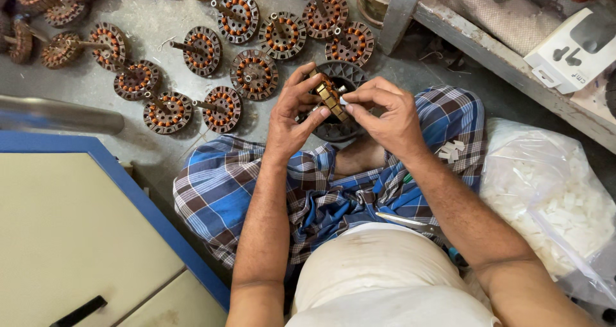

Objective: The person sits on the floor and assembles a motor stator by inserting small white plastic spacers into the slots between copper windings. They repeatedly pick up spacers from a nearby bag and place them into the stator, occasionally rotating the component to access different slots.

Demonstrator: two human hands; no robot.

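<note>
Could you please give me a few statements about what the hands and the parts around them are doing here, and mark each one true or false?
1. Both hands hold one small wound part between them. True: the left hand and right hand pinch the small part together.
2. A dark round disc lies on the floor under the hands. True.
3. The wound motor cores on the floor are stacked in one pile. False: they lie spread out singly.
4. The clear bag of white pieces lies by the person's left arm. False: it lies on the right side.
5. The scissors are in the right hand. False: they rest in the lap.
</note>
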